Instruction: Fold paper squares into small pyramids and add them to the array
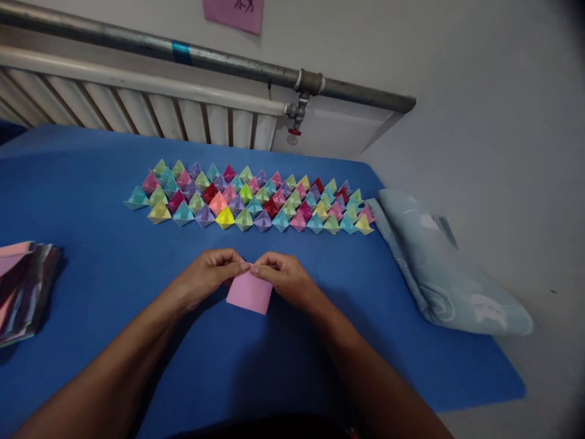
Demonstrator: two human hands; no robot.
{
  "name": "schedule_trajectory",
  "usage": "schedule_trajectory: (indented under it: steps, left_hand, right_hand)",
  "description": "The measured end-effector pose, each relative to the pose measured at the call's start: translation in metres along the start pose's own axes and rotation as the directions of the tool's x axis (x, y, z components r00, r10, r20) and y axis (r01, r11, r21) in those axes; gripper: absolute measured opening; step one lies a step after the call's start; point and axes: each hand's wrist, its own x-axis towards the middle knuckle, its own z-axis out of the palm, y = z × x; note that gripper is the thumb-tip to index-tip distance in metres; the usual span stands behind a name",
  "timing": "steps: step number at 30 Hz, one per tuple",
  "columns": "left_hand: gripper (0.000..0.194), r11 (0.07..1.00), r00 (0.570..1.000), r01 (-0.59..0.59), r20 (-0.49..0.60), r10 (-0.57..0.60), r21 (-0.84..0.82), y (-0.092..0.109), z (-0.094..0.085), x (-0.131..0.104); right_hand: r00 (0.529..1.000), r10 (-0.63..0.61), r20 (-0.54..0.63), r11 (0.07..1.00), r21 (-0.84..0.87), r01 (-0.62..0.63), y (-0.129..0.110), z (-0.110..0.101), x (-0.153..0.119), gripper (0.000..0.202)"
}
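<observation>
Between my two hands is a pink sheet of paper [249, 292], roughly square, hanging just above the blue surface [196, 366]. My left hand [214, 269] pinches its upper edge with thumb and fingers. Close beside it, my right hand [284, 275] grips the same edge at the right, the thumbs nearly touching. The fingers behind the paper are partly hidden. Beyond my hands stand rows of small folded paper boats [244, 220] in many colours, including green, purple, red, yellow and blue.
A stack of coloured paper [27, 292] lies at the left. On the right, a folded pale blue blanket [425, 262] rests against the wall. Behind the boats run a white radiator [169, 116] and a metal pipe [237, 66] with a red-handled valve [295, 131].
</observation>
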Motion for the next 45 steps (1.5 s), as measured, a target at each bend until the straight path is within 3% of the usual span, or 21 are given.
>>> schedule_trajectory:
  steps: [6, 14, 21, 26, 32, 38, 45]
  left_hand:
    - [0.034, 0.998, 1.000, 0.029, 0.004, -0.028, -0.053, 0.000, 0.000, 0.000]
    - [0.034, 0.999, 0.996, 0.044, -0.072, -0.046, -0.031, 0.000, 0.001, 0.000]
    - [0.031, 0.995, 0.995, 0.099, 0.023, -0.099, -0.033, -0.004, 0.001, 0.000]
    - [0.028, 0.990, 0.993, 0.115, -0.002, -0.115, -0.079, -0.005, 0.002, 0.000]
    - [0.032, 0.980, 0.986, 0.161, 0.066, -0.154, -0.118, -0.001, 0.006, -0.002]
    - [0.031, 0.984, 0.987, 0.152, 0.065, -0.147, -0.090, 0.001, 0.006, -0.001]
    - [0.030, 0.988, 0.991, 0.127, 0.055, -0.122, -0.092, -0.002, 0.001, 0.001]
  right_hand:
    - [1.000, 0.011, -0.011, 1.000, 0.026, -0.010, 0.001, 0.001, 0.000, 0.025]
    - [0.998, -0.015, -0.053, 1.000, -0.005, 0.015, 0.005, 0.004, 0.003, 0.020]
    - [0.998, -0.009, -0.067, 1.000, 0.025, 0.010, 0.003, 0.006, 0.002, 0.021]
    - [0.996, -0.013, -0.085, 0.999, 0.028, 0.015, 0.003, 0.008, 0.001, 0.021]
    - [0.993, -0.022, -0.117, 0.999, 0.040, 0.027, 0.004, 0.009, 0.003, 0.023]
    - [0.990, -0.043, -0.135, 0.997, 0.050, 0.050, 0.005, 0.011, 0.004, 0.025]
    - [0.999, -0.024, -0.026, 1.000, 0.018, 0.024, 0.004, 0.003, 0.003, 0.019]
